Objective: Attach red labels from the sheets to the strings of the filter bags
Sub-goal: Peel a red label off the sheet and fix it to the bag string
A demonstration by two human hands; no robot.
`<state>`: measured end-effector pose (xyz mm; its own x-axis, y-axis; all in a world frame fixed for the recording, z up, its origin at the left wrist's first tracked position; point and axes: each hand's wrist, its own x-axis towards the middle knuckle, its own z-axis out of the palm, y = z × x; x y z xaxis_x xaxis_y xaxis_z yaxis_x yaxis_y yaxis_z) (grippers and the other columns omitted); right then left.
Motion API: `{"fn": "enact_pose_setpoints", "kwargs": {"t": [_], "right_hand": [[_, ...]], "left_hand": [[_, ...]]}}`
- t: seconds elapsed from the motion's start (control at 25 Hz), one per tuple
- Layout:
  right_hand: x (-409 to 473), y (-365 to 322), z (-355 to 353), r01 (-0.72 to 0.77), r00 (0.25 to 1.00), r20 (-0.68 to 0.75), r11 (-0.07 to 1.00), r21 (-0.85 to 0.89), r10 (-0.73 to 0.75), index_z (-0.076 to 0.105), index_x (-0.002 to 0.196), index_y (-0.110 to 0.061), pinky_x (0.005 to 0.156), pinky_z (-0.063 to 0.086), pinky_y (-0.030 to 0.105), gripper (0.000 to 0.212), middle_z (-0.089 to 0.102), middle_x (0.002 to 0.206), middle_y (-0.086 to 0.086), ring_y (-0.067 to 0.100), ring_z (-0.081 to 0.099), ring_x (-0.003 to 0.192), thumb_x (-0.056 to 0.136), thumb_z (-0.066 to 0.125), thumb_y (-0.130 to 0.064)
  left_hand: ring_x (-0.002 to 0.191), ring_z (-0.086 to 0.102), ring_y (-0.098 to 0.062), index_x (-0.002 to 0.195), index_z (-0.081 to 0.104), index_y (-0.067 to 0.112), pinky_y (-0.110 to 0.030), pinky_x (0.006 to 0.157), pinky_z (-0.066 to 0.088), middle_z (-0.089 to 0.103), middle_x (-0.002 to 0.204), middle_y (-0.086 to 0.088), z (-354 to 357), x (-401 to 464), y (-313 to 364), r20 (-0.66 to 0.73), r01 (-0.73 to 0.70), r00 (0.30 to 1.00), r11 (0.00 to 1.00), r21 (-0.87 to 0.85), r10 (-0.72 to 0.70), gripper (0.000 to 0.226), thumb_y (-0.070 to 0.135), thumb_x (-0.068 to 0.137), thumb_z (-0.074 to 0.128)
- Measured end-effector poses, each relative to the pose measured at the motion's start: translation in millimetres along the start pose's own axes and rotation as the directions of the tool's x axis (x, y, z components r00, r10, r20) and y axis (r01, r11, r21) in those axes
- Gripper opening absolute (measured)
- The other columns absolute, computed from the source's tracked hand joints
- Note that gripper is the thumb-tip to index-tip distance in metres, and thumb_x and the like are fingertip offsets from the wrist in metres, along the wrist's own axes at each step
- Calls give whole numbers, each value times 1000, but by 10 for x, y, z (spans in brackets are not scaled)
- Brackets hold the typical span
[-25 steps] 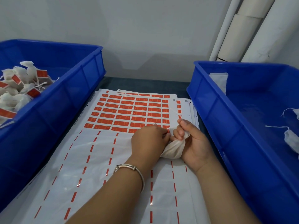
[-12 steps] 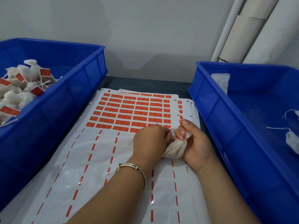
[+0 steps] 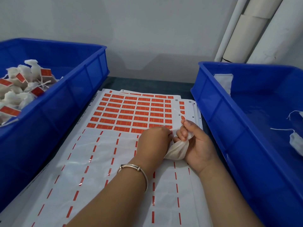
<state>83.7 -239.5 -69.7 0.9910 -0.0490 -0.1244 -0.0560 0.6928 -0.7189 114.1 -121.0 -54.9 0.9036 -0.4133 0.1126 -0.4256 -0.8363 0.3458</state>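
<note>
A sheet of red labels (image 3: 131,112) lies in the middle of the table, its near half stripped down to shiny backing. My right hand (image 3: 199,143) grips a white filter bag (image 3: 177,151) and pinches its string (image 3: 179,113), which sticks up past the fingers. My left hand (image 3: 153,141) lies knuckles up at the sheet's lowest label row, fingertips pinching a red label (image 3: 170,131) right next to the bag. The fingertips themselves are hidden.
A blue bin (image 3: 54,102) on the left holds several labelled filter bags (image 3: 21,86). A blue bin (image 3: 246,115) on the right holds a few unlabelled bags (image 3: 296,143). White pipes (image 3: 255,28) stand at the back right. More sheets lie under the top one.
The string end in my right hand has risen slightly above the fingers. Both hands stay together at the sheet's lowest label row; the view shifted a little.
</note>
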Motion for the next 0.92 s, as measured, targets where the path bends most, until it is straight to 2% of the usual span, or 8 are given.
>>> {"fn": "enact_pose_setpoints", "kwargs": {"t": [0.12, 0.36, 0.52, 0.64, 0.8, 0.92], "right_hand": [[0, -1, -1, 2, 1000, -4, 1000, 1, -2, 72, 96, -12, 60, 53, 27, 22, 54, 55, 2, 9, 51, 48, 78, 66, -24], [-6, 0, -4, 8, 1000, 3, 1000, -11, -8, 74, 85, -16, 60, 53, 27, 13, 57, 57, 1, 9, 54, 49, 79, 66, -24], [-3, 6, 3, 12, 1000, 15, 1000, 4, -12, 74, 82, -16, 58, 53, 27, 11, 57, 56, 1, 9, 53, 49, 78, 66, -23], [-5, -2, 1, 12, 1000, 17, 1000, 3, -12, 74, 82, -16, 59, 53, 27, 11, 56, 56, 1, 9, 53, 49, 77, 67, -24], [-14, -7, 16, 4, 1000, 5, 1000, -9, -4, 74, 82, -17, 58, 52, 27, 12, 56, 56, 0, 9, 52, 48, 77, 66, -25], [-12, -13, 26, 0, 1000, -14, 1000, -6, 0, 74, 85, -16, 56, 51, 25, 15, 56, 56, 1, 9, 51, 48, 76, 66, -24]], "left_hand": [[92, 60, -20, 109, 64, 15, -31, 84, 47, 66, 104, -3, -16, -18, 5, 8, 1, 1000, 1000, 21, -1, 29, 29, 99, 41], [89, 61, -18, 111, 64, 15, -26, 85, 46, 66, 104, -4, -33, -3, 25, 44, 13, 999, 998, 59, -16, 29, 30, 99, 43], [87, 60, -18, 108, 66, 14, -23, 80, 42, 67, 101, -4, -29, 11, 27, 29, 38, 999, 999, 36, -39, 34, 33, 100, 38], [82, 61, -18, 105, 67, 15, -23, 79, 43, 68, 98, -4, 10, 0, 8, -15, 45, 999, 999, 11, -45, 35, 32, 100, 37], [74, 58, -17, 101, 67, 14, -20, 70, 40, 68, 92, -4, 77, 15, -29, -83, 35, 996, 999, -14, -36, 31, 29, 99, 40], [69, 54, -14, 97, 67, 14, -19, 67, 38, 68, 91, -3, 124, 30, -51, -135, 76, 987, 994, -75, -85, 25, 25, 98, 45]]}}
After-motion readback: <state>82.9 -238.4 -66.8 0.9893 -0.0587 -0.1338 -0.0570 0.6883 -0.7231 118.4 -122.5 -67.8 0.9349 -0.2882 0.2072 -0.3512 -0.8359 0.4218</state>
